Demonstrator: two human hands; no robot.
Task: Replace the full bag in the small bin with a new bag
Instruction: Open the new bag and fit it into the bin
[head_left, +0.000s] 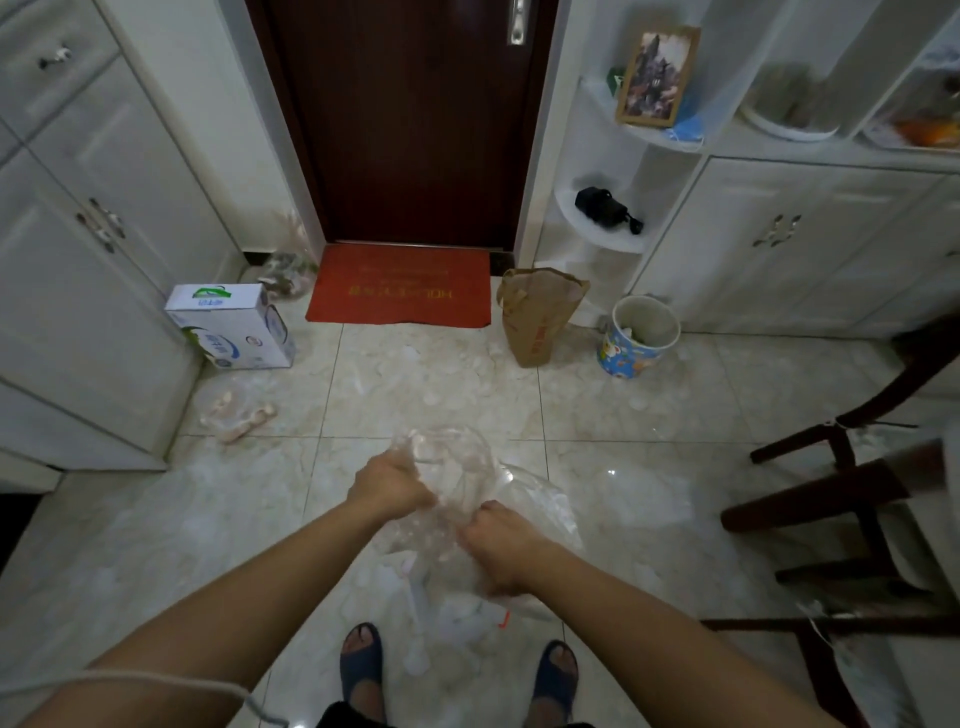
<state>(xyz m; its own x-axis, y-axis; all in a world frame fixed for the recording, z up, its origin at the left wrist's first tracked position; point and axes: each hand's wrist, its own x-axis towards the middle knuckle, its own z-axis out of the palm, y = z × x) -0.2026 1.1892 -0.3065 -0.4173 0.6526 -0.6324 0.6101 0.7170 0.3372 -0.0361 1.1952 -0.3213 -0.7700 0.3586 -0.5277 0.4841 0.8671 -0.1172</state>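
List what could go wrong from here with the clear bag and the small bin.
1. Both the left hand and right hand grip the thin clear bag in mid-air; pulling hard to open it may tear the film.
2. The small bin stands across the floor beside the brown paper bag, and something still shows inside; lining it now might trap that rubbish underneath.
3. Another clear bag lies on the glossy tiles by the cabinet, a possible slip hazard.
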